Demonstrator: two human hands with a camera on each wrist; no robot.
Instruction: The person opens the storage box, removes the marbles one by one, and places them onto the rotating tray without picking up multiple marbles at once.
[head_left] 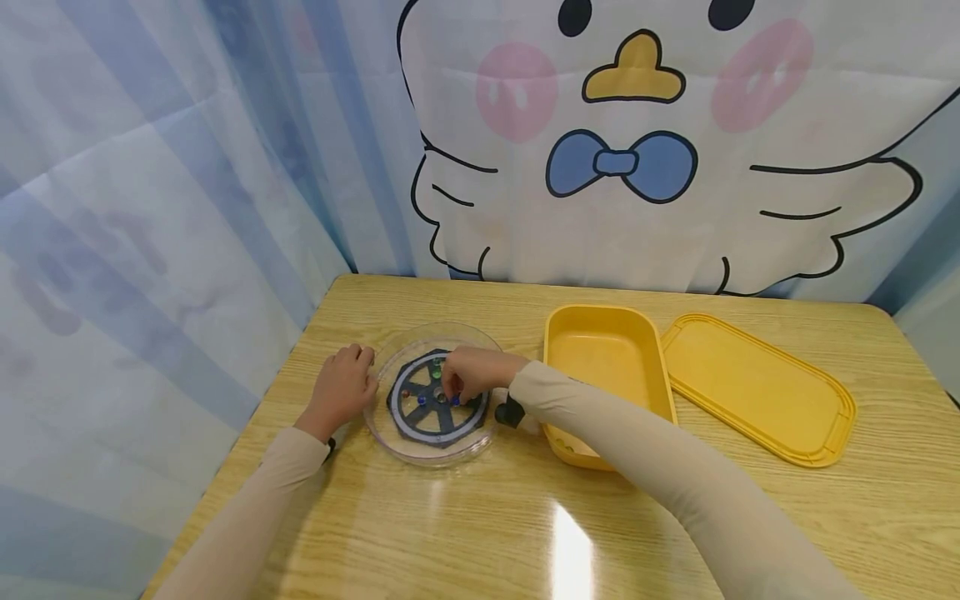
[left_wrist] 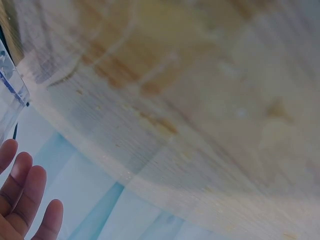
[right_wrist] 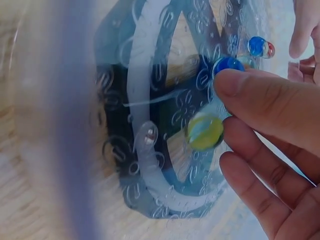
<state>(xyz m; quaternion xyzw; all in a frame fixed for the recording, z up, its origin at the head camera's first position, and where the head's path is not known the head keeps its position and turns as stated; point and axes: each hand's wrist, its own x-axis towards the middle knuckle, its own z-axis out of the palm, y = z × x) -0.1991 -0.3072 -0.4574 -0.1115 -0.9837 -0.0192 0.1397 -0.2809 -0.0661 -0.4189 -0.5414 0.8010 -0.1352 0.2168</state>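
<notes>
We saw the right hand [head_left: 472, 377] reaching into the clear dish [head_left: 433, 446] on the tabletop [head_left: 465, 533], its curled fingers [right_wrist: 260, 100] pinching a yellow-green marble [right_wrist: 204, 131] over the dark wheel [head_left: 431, 417]. The left hand [head_left: 341, 387] touched the dish's rim, fingers loosely curled. Beyond lay a yellow box [head_left: 603, 350] and lid [head_left: 757, 383].

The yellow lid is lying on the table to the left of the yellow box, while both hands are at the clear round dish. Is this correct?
Not quite. In the head view the yellow lid lies to the right of the yellow box, not the left. The rest holds: the left hand and right hand are at the clear round dish.
</notes>
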